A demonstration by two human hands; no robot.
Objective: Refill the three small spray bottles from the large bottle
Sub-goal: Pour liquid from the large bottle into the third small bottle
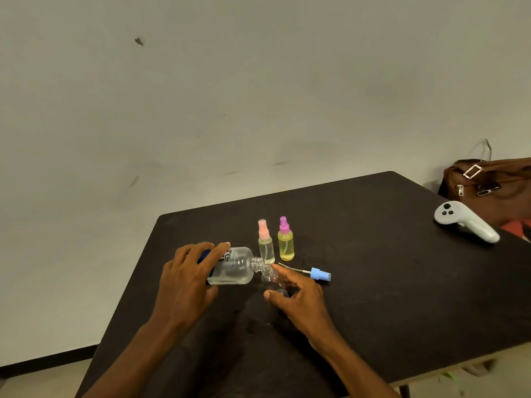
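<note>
My left hand (188,278) grips the large clear bottle (237,265), tipped on its side with its open neck pointing right, against the mouth of a small clear bottle (271,278). My right hand (297,295) holds that small bottle between thumb and fingers, tilted toward the large one. Its blue spray head (320,274) with a dip tube lies on the table just right of my fingers. Behind stand two capped small bottles with yellowish liquid: a pink-topped one (265,244) and a purple-topped one (286,241).
The dark table (388,282) ends at a far edge by the pale wall. A white handheld controller (464,221) lies at the far right. A brown bag (494,182) sits beyond the table's right corner.
</note>
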